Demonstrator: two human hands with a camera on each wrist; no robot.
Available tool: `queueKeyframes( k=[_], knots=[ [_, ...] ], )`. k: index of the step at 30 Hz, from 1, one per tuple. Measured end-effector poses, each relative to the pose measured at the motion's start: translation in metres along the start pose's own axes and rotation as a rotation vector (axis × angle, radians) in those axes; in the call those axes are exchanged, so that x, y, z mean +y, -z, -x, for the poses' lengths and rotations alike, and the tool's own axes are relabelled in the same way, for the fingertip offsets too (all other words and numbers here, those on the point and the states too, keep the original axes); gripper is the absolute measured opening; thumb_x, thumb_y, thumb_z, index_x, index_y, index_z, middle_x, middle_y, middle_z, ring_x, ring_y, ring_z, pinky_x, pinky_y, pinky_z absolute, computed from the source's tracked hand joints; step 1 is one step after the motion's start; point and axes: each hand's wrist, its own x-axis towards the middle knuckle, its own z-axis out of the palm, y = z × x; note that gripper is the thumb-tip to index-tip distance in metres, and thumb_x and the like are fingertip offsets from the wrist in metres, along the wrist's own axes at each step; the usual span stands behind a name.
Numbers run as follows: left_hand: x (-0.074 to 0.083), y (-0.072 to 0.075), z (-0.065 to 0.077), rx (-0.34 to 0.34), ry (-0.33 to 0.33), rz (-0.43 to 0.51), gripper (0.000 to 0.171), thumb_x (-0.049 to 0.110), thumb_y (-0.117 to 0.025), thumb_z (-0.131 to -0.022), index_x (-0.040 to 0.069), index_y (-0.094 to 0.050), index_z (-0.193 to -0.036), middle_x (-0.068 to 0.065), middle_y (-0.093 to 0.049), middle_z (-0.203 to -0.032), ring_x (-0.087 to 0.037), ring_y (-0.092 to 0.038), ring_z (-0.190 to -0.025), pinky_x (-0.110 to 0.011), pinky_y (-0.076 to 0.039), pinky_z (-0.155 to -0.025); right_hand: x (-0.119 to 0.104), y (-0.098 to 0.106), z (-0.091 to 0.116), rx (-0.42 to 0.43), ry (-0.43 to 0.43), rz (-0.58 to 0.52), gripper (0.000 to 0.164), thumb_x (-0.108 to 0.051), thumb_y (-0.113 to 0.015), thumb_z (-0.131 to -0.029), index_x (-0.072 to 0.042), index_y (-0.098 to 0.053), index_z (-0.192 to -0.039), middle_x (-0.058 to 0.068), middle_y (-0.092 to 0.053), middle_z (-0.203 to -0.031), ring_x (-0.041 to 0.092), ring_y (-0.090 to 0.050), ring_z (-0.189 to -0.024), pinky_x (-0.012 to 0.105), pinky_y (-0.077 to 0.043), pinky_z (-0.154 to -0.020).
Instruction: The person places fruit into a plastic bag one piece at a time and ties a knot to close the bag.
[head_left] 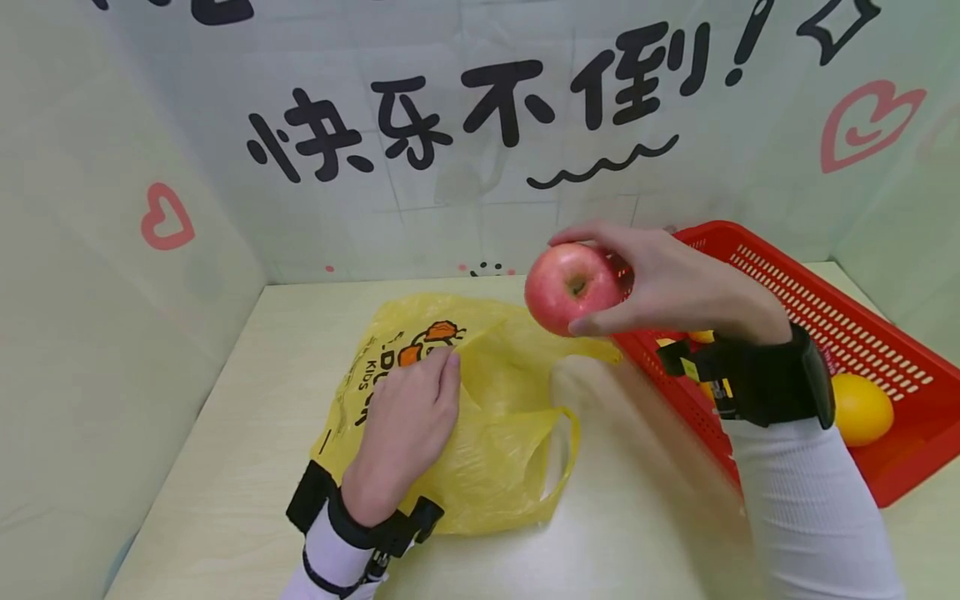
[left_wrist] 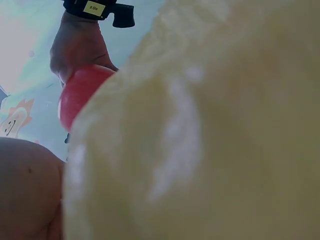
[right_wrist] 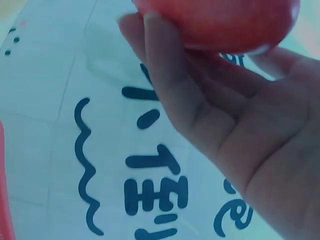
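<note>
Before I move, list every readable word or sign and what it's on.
"快乐不倒!" on the wall sheet; other characters are cut off or hidden.
"KIDS" on the yellow bag; bigger letters beside it are partly behind the left hand.
Tag on the right wrist strap: unreadably small.

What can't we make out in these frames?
Head: fingertips of the left grip, hidden by its own back.
Head: some contents of the red basket, behind the right wrist strap.
Head: inside of the yellow bag, mostly behind its film.
Right wrist: apple, cut off by the top edge.
</note>
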Motion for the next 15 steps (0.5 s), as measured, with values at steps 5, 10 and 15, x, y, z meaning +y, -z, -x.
queueKeyframes(
  k=[5, 10, 15],
  knots=[
    [0.000, 0.000, -0.001, -0.002, 0.004, -0.005, 0.031, 0.025, -0.042, -0.105, 0.009, -0.056, -0.082, 0.002, -0.035, -0.056, -0.014, -0.038, -0.043, -0.024, -0.029, -0.044, -0.007, -0.014, -0.006, -0.206, 0.043, -0.025, 0.067, -0.029, -0.082, -0.075, -0.028, -0.050, -0.134, -0.005, -0.062, -0.120, 0.019, -0.059, -0.105, 0.032, -0.056, -0.079],
    [-0.001, 0.000, 0.000, -0.005, 0.007, -0.007, 0.029, 0.025, -0.042, -0.105, 0.008, -0.059, -0.088, 0.001, -0.037, -0.055, -0.014, -0.039, -0.043, -0.025, -0.030, -0.044, -0.010, -0.032, -0.019, -0.387, 0.036, 0.003, 0.070, -0.034, -0.082, -0.072, -0.029, -0.050, -0.133, -0.006, -0.062, -0.117, 0.017, -0.060, -0.104, 0.030, -0.056, -0.080],
    [-0.001, 0.000, 0.000, -0.001, -0.002, -0.004, 0.029, 0.025, -0.042, -0.105, 0.007, -0.062, -0.093, 0.001, -0.037, -0.055, -0.014, -0.039, -0.043, -0.025, -0.029, -0.044, -0.010, -0.048, -0.029, -0.440, 0.054, 0.053, 0.073, -0.034, -0.083, -0.071, -0.026, -0.050, -0.135, -0.008, -0.062, -0.117, 0.015, -0.060, -0.103, 0.028, -0.056, -0.080]
  ],
)
